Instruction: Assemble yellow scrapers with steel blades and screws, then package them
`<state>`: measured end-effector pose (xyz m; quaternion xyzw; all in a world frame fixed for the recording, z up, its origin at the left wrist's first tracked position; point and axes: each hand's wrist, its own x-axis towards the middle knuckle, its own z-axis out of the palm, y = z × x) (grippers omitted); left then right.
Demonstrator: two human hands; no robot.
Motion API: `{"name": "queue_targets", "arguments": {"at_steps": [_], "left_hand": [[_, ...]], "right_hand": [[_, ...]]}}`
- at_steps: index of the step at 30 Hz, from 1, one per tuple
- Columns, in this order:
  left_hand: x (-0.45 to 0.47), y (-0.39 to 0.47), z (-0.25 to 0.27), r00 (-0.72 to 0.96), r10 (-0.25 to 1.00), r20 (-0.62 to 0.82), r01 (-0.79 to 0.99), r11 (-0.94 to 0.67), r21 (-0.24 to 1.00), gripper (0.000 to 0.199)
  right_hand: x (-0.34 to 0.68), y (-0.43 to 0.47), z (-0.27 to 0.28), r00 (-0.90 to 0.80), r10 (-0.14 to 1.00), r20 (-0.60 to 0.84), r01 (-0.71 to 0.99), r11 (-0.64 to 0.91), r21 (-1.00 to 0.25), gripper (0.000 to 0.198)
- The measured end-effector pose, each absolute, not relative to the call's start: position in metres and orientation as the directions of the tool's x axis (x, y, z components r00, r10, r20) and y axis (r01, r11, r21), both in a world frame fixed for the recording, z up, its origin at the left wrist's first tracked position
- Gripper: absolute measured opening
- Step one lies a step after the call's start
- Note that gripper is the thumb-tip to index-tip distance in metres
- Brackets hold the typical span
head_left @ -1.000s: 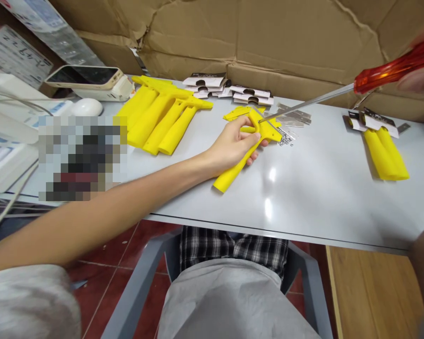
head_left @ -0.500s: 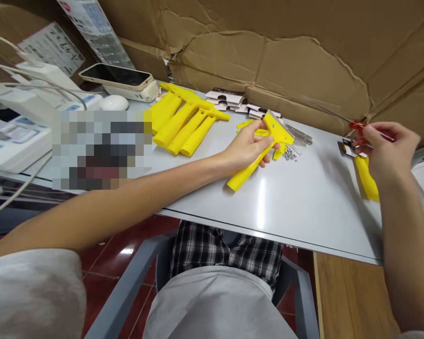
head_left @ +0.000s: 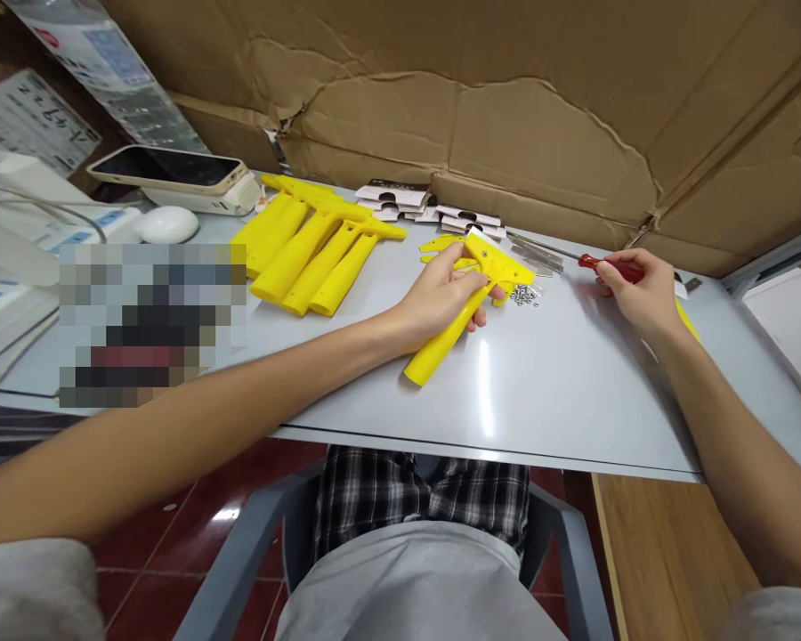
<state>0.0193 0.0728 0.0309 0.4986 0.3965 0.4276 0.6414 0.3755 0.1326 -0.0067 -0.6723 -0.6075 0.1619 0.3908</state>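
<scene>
My left hand [head_left: 431, 303] is wrapped round the neck of a yellow scraper [head_left: 444, 345], its handle slanting toward the table's front edge and a screw showing in its head. A red-handled screwdriver [head_left: 591, 262] is in my right hand [head_left: 647, 298]. Its thin shaft points left, past the far side of the scraper head, without visibly touching the screw. Small loose screws [head_left: 525, 296] lie in a heap beside the head, with flat metal blades [head_left: 540, 256] behind them. Small yellow plastic pieces [head_left: 435, 244] are partly hidden by my left fingers.
Several yellow scraper handles [head_left: 330, 254] lie in a row at left. Folded cards [head_left: 393, 194] sit against the cardboard wall [head_left: 494, 125]. A phone [head_left: 166, 167], a white mouse [head_left: 166, 225] and power strips crowd the left. Another yellow piece [head_left: 686, 319] is mostly behind my right wrist.
My right hand has come left and slightly down with the screwdriver, closer to the scraper. My left hand keeps its grip on the scraper. The camera view has shifted.
</scene>
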Motion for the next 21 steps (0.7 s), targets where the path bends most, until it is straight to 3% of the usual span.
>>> {"name": "queue_targets", "arguments": {"at_steps": [8, 16, 21], "left_hand": [[0.02, 0.072, 0.03, 0.314, 0.945, -0.095, -0.124, 0.14, 0.982, 0.013], [0.019, 0.073, 0.031, 0.301, 0.948, -0.106, -0.127, 0.15, 0.98, 0.01], [0.019, 0.075, 0.03, 0.278, 0.953, -0.117, -0.129, 0.158, 0.979, 0.006]], "right_hand": [[0.36, 0.12, 0.009, 0.135, 0.962, 0.239, 0.9, -0.018, -0.436, 0.053], [0.359, 0.118, 0.015, 0.073, 0.981, 0.182, 0.957, -0.017, -0.29, 0.048], [0.357, 0.116, 0.015, 0.014, 0.984, 0.178, 0.964, 0.034, -0.264, 0.053]]}}
